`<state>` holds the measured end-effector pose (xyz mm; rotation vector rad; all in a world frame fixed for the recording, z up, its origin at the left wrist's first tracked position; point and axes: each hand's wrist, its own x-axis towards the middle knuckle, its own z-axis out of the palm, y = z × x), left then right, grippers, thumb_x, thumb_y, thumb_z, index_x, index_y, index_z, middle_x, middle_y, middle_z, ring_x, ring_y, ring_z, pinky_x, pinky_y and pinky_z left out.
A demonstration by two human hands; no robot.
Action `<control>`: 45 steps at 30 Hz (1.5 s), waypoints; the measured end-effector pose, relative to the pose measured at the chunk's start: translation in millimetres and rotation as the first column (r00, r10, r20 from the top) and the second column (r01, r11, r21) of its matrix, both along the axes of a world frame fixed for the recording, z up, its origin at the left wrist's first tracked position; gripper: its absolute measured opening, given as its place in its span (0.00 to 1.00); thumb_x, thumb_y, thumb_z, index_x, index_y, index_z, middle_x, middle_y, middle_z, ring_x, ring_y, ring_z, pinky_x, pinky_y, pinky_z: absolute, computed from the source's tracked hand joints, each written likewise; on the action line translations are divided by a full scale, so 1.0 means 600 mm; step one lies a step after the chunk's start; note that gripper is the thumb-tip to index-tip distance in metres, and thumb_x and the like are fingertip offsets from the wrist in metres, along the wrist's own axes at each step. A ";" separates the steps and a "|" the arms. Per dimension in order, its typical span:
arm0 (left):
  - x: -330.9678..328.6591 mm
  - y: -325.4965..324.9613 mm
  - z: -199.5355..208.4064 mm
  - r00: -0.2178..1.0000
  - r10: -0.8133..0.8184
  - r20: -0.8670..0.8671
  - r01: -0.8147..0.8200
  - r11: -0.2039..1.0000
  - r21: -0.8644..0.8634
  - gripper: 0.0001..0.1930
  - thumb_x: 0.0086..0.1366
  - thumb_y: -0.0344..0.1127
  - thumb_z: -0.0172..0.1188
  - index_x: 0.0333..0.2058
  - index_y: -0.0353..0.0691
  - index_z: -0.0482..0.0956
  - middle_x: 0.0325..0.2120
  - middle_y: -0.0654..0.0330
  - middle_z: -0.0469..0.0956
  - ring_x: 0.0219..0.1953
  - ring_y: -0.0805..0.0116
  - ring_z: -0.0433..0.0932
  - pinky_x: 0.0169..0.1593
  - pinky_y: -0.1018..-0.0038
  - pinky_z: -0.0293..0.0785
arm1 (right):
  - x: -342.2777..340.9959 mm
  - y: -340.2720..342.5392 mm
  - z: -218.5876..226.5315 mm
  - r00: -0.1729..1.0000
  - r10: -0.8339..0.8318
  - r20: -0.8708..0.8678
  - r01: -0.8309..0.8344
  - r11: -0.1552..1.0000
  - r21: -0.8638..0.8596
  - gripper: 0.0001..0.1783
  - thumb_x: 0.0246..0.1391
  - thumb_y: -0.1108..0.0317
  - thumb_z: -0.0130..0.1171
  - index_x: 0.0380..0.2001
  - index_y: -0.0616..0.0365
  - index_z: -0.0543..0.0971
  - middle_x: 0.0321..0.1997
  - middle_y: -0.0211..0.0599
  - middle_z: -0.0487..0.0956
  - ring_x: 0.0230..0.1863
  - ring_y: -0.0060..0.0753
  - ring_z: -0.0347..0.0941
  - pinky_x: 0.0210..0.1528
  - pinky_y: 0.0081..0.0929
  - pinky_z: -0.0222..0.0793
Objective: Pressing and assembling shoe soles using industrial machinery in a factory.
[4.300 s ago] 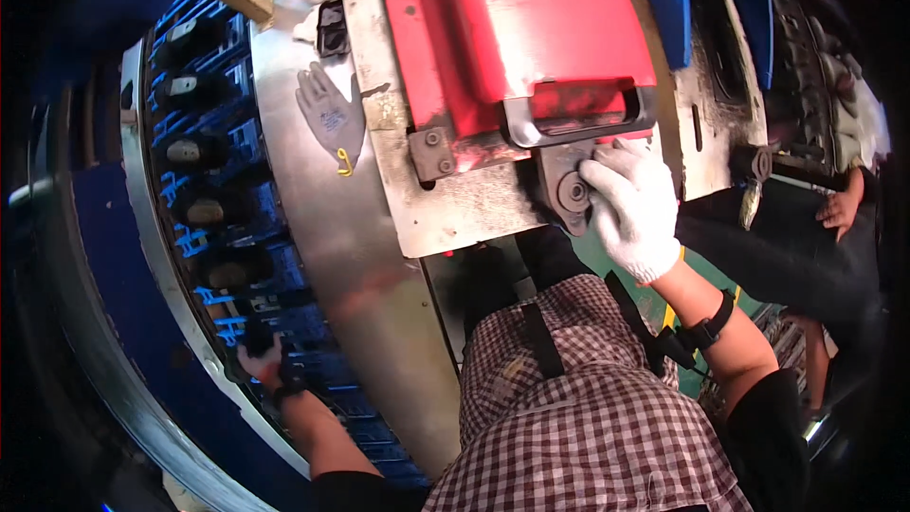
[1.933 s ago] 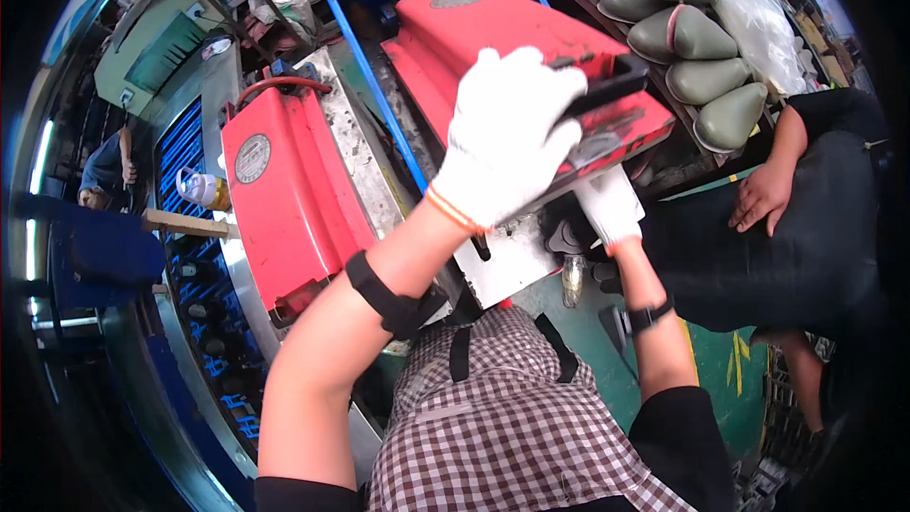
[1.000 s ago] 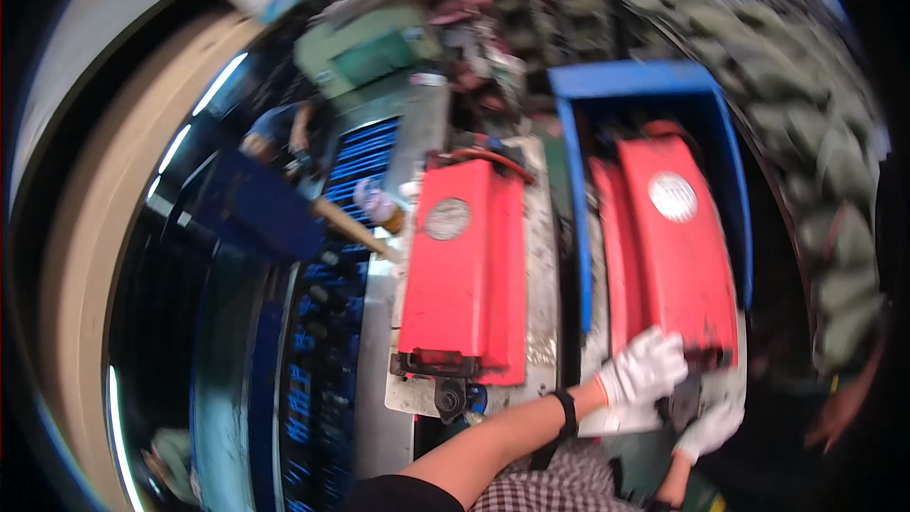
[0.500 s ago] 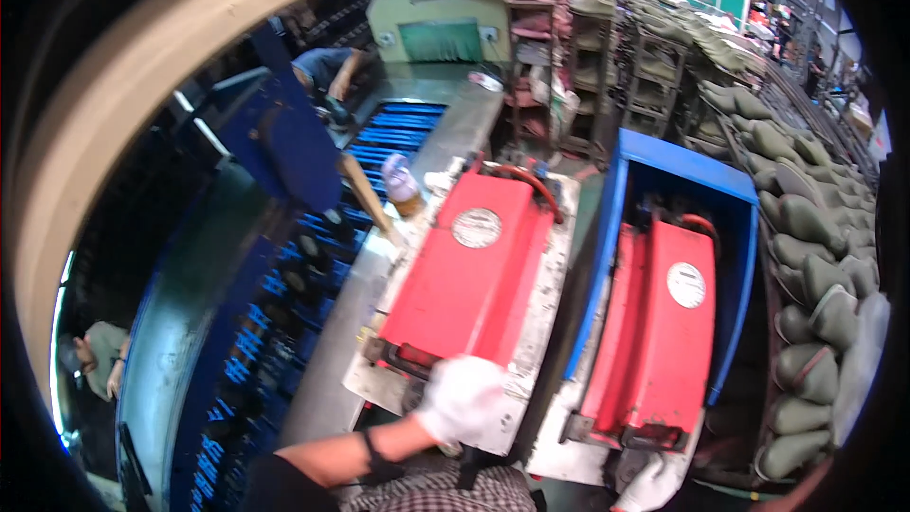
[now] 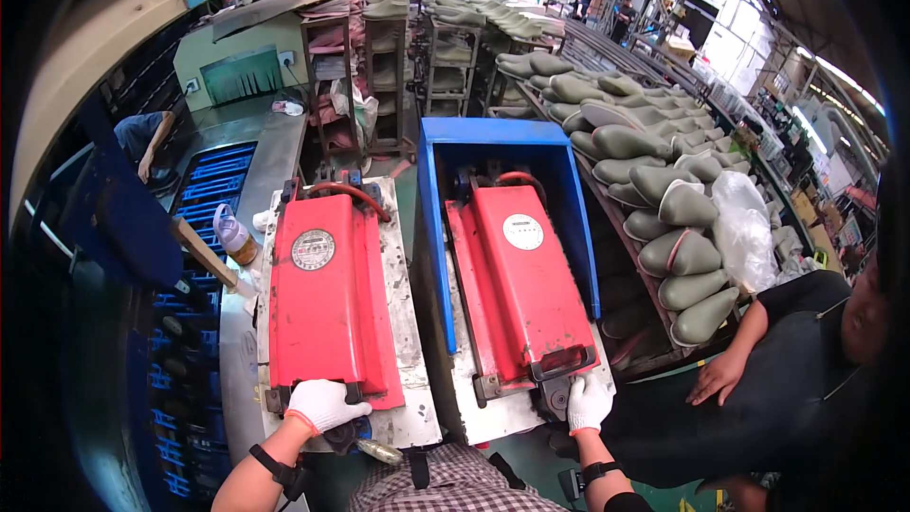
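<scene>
Two red press-like machines lie side by side on scuffed white bases in front of me: a left red machine and a right red machine, each with a round white dial plate. My left hand, in a white glove, curls over the front end of the left machine at its handle, thumb pointing right; its fingertips are hidden. Also gloved, my right hand bends its fingers against the front of the right machine, just below its black handle. What those fingers hold is hidden.
A blue hood surrounds the right machine's back and sides. Olive-green boot-shaped pieces fill a rack at right. Close on my right sits a person in dark clothes. A bottle stands beside the blue roller conveyor.
My view has swung right, bringing in the person beside me. My left hand has moved left to the left machine's handle. The right hand is now higher, at the right machine's front.
</scene>
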<state>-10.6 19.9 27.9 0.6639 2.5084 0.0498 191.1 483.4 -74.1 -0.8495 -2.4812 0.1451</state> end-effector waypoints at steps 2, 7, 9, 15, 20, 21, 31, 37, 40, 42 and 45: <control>-0.005 -0.004 0.003 1.000 -0.013 0.015 0.013 1.000 -0.018 0.39 0.61 0.75 0.56 0.27 0.36 0.87 0.25 0.46 0.85 0.30 0.49 0.86 0.37 0.58 0.81 | 0.001 -0.001 0.005 0.999 -0.020 0.043 0.019 1.000 0.018 0.11 0.59 0.59 0.58 0.30 0.50 0.85 0.27 0.48 0.83 0.32 0.54 0.81 0.41 0.49 0.74; -0.004 -0.009 -0.018 1.000 -0.012 0.022 0.012 1.000 0.018 0.33 0.61 0.69 0.58 0.34 0.40 0.89 0.33 0.46 0.87 0.38 0.48 0.87 0.44 0.56 0.82 | 0.004 0.008 -0.008 0.982 -0.111 0.152 0.117 0.993 -0.028 0.16 0.62 0.55 0.53 0.30 0.51 0.84 0.29 0.50 0.84 0.34 0.55 0.82 0.42 0.50 0.74; 0.001 -0.017 -0.010 0.999 -0.002 0.039 0.002 1.000 0.016 0.32 0.61 0.68 0.58 0.36 0.42 0.90 0.35 0.46 0.87 0.40 0.48 0.87 0.46 0.55 0.82 | -0.002 0.008 -0.013 0.989 -0.069 0.131 0.076 0.996 -0.046 0.18 0.63 0.53 0.50 0.32 0.51 0.85 0.30 0.49 0.85 0.34 0.56 0.82 0.43 0.54 0.75; 0.007 -0.004 -0.014 0.998 0.023 0.060 -0.026 0.998 0.055 0.34 0.59 0.70 0.57 0.37 0.39 0.89 0.36 0.45 0.87 0.42 0.46 0.87 0.48 0.55 0.81 | 0.004 0.010 -0.005 0.964 -0.150 0.220 0.169 0.983 -0.070 0.17 0.62 0.53 0.51 0.33 0.49 0.85 0.30 0.47 0.85 0.32 0.55 0.83 0.42 0.52 0.77; 0.008 -0.004 -0.009 0.999 -0.002 0.048 -0.001 0.999 0.051 0.30 0.62 0.65 0.56 0.40 0.43 0.89 0.40 0.45 0.87 0.44 0.45 0.86 0.51 0.55 0.81 | 0.000 0.006 0.016 0.936 -0.141 0.322 0.205 0.963 -0.174 0.22 0.66 0.50 0.46 0.39 0.51 0.85 0.35 0.51 0.86 0.38 0.59 0.83 0.49 0.53 0.74; 0.005 -0.001 0.005 0.996 0.002 0.091 -0.007 0.999 0.054 0.29 0.62 0.64 0.57 0.41 0.42 0.89 0.42 0.46 0.86 0.46 0.46 0.86 0.52 0.56 0.80 | -0.002 0.008 0.012 0.937 -0.140 0.320 0.196 0.969 -0.149 0.23 0.66 0.50 0.45 0.41 0.51 0.85 0.34 0.52 0.86 0.38 0.60 0.83 0.49 0.54 0.74; 0.000 -0.017 -0.014 0.998 0.015 0.057 -0.019 0.998 0.067 0.32 0.62 0.66 0.58 0.42 0.39 0.88 0.43 0.46 0.86 0.47 0.47 0.85 0.53 0.56 0.80 | -0.013 -0.002 0.016 0.960 -0.156 0.234 0.187 0.976 -0.115 0.21 0.64 0.50 0.47 0.36 0.49 0.86 0.33 0.53 0.85 0.38 0.61 0.82 0.50 0.55 0.74; 0.013 -0.019 -0.025 0.999 -0.033 0.025 0.030 0.993 0.115 0.34 0.61 0.67 0.57 0.42 0.38 0.88 0.41 0.45 0.86 0.46 0.46 0.86 0.52 0.56 0.80 | 0.020 0.022 -0.026 0.962 -0.170 0.212 0.176 0.984 -0.010 0.21 0.64 0.48 0.48 0.36 0.49 0.85 0.29 0.54 0.84 0.34 0.58 0.83 0.41 0.55 0.75; 0.018 -0.021 -0.017 0.999 -0.010 0.035 0.005 0.992 0.127 0.33 0.61 0.66 0.57 0.42 0.38 0.88 0.40 0.45 0.86 0.44 0.46 0.86 0.51 0.55 0.81 | 0.011 0.005 -0.003 0.946 -0.192 0.262 0.230 0.965 -0.124 0.21 0.64 0.49 0.48 0.38 0.50 0.86 0.34 0.55 0.85 0.39 0.61 0.82 0.47 0.56 0.74; 0.013 -0.023 -0.015 0.999 0.016 0.050 -0.022 0.993 0.118 0.32 0.61 0.66 0.57 0.41 0.39 0.88 0.40 0.44 0.86 0.44 0.46 0.86 0.51 0.55 0.81 | 0.005 0.007 -0.008 0.951 -0.166 0.260 0.201 0.973 -0.117 0.22 0.65 0.50 0.47 0.38 0.50 0.85 0.34 0.56 0.85 0.39 0.62 0.82 0.47 0.56 0.74; 0.008 -0.021 -0.017 1.000 0.014 -0.007 -0.012 0.985 0.172 0.30 0.58 0.65 0.59 0.39 0.41 0.89 0.39 0.44 0.86 0.43 0.47 0.87 0.50 0.54 0.82 | -0.008 0.029 -0.024 0.956 -0.146 0.254 0.169 0.983 -0.070 0.22 0.66 0.50 0.45 0.38 0.52 0.84 0.35 0.56 0.84 0.39 0.63 0.82 0.45 0.57 0.74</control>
